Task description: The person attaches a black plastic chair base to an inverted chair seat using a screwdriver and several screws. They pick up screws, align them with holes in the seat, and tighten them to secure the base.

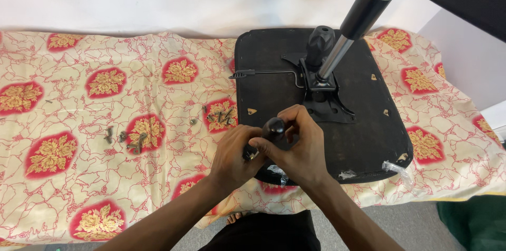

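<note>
Patterned cloth (pixel 79 119) covers desk, catching loose screws (pixel 126 140) at left. Left hand (pixel 232 153), fingers closed, steadies small metal part beneath black knob (pixel 273 128); right hand (pixel 300 148) fingers wrap knob. Upturned seat base (pixel 369 124) flat at right, gas cylinder (pixel 353 29) rising from mechanism.

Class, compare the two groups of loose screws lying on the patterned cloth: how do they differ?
The left screw group lies farther from the seat base, spread across cream cloth and a red medallion. The right screw group sits beside the seat base, mostly on one medallion, nearer both hands. Both are small dark screws.
</note>
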